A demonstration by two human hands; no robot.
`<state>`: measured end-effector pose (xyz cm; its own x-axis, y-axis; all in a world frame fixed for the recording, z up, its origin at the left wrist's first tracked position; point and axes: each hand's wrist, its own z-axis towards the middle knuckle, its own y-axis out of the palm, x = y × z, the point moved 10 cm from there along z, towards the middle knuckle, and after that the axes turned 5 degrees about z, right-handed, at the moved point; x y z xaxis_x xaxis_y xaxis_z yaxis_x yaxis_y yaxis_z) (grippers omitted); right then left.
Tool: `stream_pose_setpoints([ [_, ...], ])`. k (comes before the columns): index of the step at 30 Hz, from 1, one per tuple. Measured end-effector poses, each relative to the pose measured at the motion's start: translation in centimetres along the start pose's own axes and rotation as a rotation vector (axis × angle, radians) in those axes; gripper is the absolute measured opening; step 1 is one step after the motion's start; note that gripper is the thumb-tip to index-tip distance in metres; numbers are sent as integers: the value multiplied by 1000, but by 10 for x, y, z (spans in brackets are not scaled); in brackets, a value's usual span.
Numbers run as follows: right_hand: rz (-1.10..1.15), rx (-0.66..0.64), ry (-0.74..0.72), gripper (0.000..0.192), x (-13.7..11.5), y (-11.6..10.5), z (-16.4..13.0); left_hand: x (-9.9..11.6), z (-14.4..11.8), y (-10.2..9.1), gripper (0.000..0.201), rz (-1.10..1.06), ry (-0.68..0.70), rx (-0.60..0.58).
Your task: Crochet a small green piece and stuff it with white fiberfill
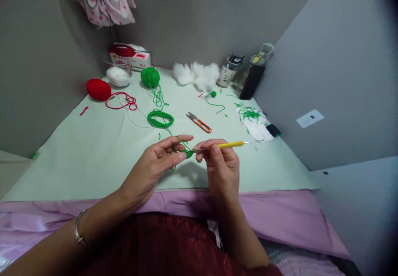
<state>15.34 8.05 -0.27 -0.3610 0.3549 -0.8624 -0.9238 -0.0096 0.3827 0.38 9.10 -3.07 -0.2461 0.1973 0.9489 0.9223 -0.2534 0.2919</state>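
Observation:
My left hand pinches a small green crochet piece between thumb and fingers, its index finger stretched out with green yarn running over it. In my right hand is a crochet hook with a yellow handle, held like a pencil. The hook's metal tip meets the green piece; whether it is through a stitch is too small to tell. From the left hand the yarn leads back to a loose green coil on the table. Orange-handled thread snips lie just beyond the hands.
A green yarn ball, a red ball and a white ball sit at the back left. White stuffing, a pen cup, a bottle and a dark phone-like slab stand behind. Green scraps lie right.

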Motion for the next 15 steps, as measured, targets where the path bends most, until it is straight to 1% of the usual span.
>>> stream_pose_setpoints([
  [2, -45, -12, -36, 20, -6, 2, -1, 2, 0, -2, 31, 26, 16, 6],
  [4, -184, -27, -113, 21, -15, 5, -5, 5, -1, -4, 31, 82, 48, 23],
  [6, -376, -70, -267, 21, -28, 13, -11, 10, -3, -6, 33, 162, 90, 58],
  [8, -604, -138, -478, 24, -40, 28, -23, 12, -3, -7, 36, 204, 124, 91],
  [10, -837, -167, -675, 28, -45, 42, -37, 8, -2, -5, 42, 127, 102, 85],
  [11, -929, -163, -735, 31, -45, 46, -41, 2, 0, -3, 45, 43, 54, 57],
  [12, -976, -153, -763, 32, -45, 47, -42, -5, 2, 1, 48, -57, -10, 21],
  [13, -963, -139, -755, 32, -45, 46, -41, -12, 4, 6, 47, -148, -86, -23],
  [14, -893, -123, -703, 31, -44, 41, -37, -17, 5, 10, 46, -224, -150, -58],
  [15, -779, -101, -617, 29, -43, 34, -31, -19, 5, 12, 43, -275, -193, -80],
])
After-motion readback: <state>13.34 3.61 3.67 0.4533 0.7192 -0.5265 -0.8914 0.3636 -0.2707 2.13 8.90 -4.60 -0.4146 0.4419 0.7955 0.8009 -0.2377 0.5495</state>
